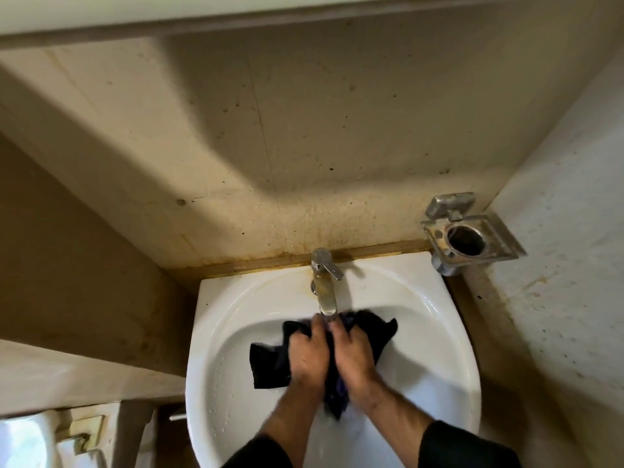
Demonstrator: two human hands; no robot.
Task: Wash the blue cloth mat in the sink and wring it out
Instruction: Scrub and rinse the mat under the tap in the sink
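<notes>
While both hands work side by side in the bowl of the white sink [216, 319], the blue cloth mat [270, 363], dark and soaked, lies bunched under them just below the spout of the tap [326, 292]; the left hand [309, 354] has its fingers curled down over the bunched fabric and the right hand [354, 352] grips the middle fold beside it, knuckles nearly touching. Whether water is running cannot be told from the blur. The risks, as I judge them: the fingertips sit right under the spout, so a forward scrub could knock them against the metal; a loose tail of cloth hangs toward the near rim, and a hard wring there would send water over the edge onto the dark sleeves [472, 447] and the floor; and since the drain is hidden beneath the cloth, the mat may block it and let the bowl fill
</notes>
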